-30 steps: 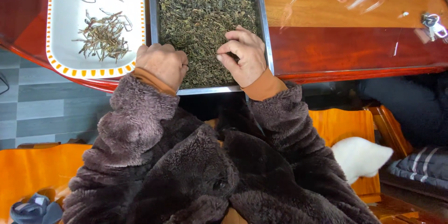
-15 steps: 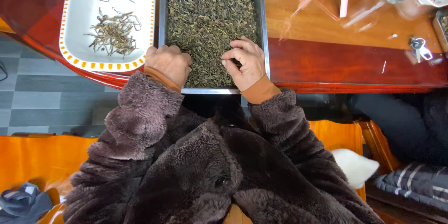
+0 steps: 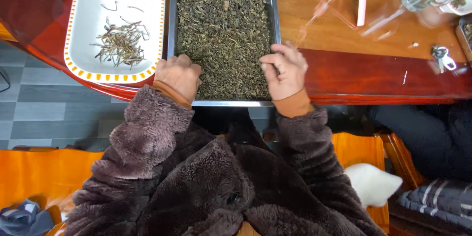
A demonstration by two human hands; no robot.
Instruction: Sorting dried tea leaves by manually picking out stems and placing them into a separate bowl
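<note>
A rectangular steel tray (image 3: 173, 34) of dried green-brown leaves (image 3: 223, 29) lies on the reddish wooden tabletop (image 3: 373, 76), its long axis running away from the person. The left hand (image 3: 178, 75), grip loosely curled, rests on the tray's near-left corner; the right hand (image 3: 284, 70) touches the leaves, whether pinching any, I cannot tell. Just left sits a white orange-rimmed oblong dish (image 3: 83, 25) holding pale stems (image 3: 120, 44).

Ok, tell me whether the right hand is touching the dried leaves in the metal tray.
Touching. The head view shows the right hand resting on the dried leaves in the metal tray, fingertips pressed into them.
</note>
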